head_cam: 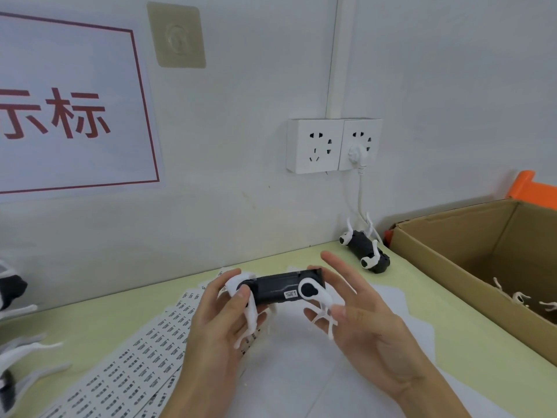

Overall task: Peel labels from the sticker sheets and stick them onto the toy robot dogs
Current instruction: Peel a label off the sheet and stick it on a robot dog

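A pale green table (pixel 407 297) runs along a white wall carrying a red-bordered sign (pixel 69 107) and a double socket (pixel 333 144) with one plug in it. At the right stands an open cardboard box (pixel 470 251), with white toy legs showing in its bottom. Sticker sheets (pixel 132 357) printed with rows of small labels lie fanned on the table at the left, under the left forearm. A second toy dog (pixel 364 250) lies on its side near the wall (legs up). Above the table the held toy robot dog (pixel 280 289), black-bodied with white legs, bears a small white label (pixel 290 294) on its side. The left hand (pixel 223 309) grips its left end, fingers curled round it. The right hand (pixel 352 309) has spread, mostly straight fingers, seemingly only touching the dog's right end.
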Tool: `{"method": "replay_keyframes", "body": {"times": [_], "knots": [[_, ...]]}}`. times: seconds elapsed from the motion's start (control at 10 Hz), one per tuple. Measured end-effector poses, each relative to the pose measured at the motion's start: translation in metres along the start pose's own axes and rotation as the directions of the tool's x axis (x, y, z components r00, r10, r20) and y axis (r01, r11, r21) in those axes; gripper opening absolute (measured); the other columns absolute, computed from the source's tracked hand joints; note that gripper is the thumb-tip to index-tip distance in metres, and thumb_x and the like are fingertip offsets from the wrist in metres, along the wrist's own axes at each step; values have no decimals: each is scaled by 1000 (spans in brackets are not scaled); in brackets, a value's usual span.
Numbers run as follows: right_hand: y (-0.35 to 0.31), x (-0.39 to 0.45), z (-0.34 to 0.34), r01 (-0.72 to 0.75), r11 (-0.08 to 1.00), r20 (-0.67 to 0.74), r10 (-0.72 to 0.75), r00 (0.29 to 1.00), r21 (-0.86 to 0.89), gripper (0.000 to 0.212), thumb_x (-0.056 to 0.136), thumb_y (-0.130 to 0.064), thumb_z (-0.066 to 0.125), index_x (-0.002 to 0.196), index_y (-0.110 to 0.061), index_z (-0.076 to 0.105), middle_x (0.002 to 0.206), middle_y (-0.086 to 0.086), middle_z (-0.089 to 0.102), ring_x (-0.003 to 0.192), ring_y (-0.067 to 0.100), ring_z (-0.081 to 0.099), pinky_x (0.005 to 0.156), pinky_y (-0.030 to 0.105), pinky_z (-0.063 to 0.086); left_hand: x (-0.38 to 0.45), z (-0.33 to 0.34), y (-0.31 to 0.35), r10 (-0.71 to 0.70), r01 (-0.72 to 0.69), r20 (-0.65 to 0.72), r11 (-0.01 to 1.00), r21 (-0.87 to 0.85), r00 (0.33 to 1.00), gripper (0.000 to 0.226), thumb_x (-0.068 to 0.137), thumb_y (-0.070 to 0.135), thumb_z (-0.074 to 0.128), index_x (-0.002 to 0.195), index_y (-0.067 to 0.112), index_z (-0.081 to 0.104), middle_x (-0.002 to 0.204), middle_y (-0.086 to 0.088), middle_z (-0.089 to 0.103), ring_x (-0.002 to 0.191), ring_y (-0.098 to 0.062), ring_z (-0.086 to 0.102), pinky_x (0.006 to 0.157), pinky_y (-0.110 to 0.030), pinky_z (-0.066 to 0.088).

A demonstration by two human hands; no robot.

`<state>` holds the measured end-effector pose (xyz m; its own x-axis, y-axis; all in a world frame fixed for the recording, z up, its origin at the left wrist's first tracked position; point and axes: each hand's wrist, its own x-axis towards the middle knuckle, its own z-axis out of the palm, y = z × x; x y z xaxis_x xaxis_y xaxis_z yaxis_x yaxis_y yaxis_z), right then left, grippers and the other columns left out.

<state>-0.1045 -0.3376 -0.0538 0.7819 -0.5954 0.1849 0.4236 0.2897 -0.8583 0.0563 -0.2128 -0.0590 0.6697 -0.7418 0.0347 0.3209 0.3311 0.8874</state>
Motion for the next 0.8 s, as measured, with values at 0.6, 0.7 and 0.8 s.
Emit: {"method": "replay_keyframes", "body": {"times": [0.6,0.7,0.8], "knots": [[-31,-11,-8,-357,807,-304,232,924,-471,25,81,-32,67,95,-12,60,87,12,68,70,45,69,82,59,54,10,0,-12,34,-3,-127,972,234,991,34,104,39,46,90,22,71,76,-9,72,61,-31,67,42,-35,51],[-48,-23,-37,-426,844,-409,280,869,-327,30,91,-30,59,108,-5,63,85,18,66,68,38,67,86,56,54,23,-9,-19,-73,109,-152,963,247,986,32,107,28,41,93,11,64,84,-17,68,71,-38,63,44,-38,50],[-60,-35,-61,-450,874,-466,327,822,-181,32,95,-21,49,116,-2,63,91,19,67,71,36,66,64,33,52,36,-8,2,-256,295,-174,919,261,951,25,107,15,38,96,5,58,85,-25,64,69,-40,61,41,-43,53]]}}
